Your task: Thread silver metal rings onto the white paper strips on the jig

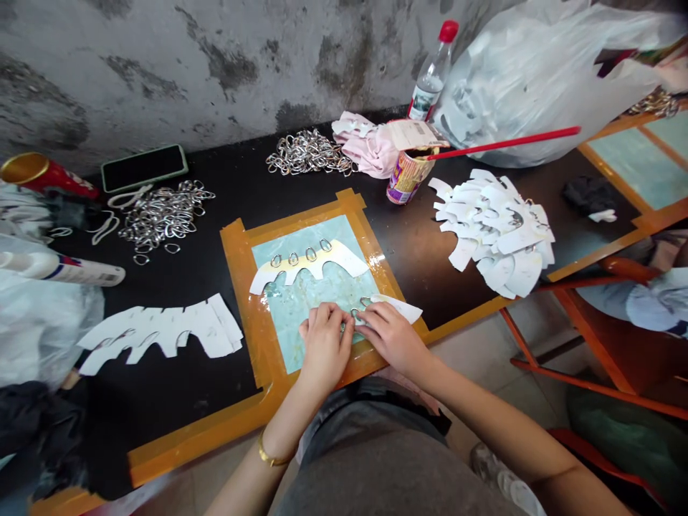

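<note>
Close together over the pale blue taped sheet [301,315], my two hands work at a white scalloped piece [400,307] lying mostly beneath them. My left hand [325,344] is closed, fingertips pinched at a small metal ring. My right hand [395,335] has its fingers bent down at another metal ring [355,313] and the piece's edge; exactly what they grip is partly hidden. Farther up the sheet lies a second scalloped piece [338,256] with a yellowish band and several metal rings [310,254] in a row along it.
Scalloped pieces lie at left [166,326] and in a heap at right [494,222]. Piles of metal rings [164,215] [309,152] sit farther back. Also there are a phone [144,168], white bottle [80,270], paper cup [408,175], clear bottle [430,79] and plastic bag [527,86].
</note>
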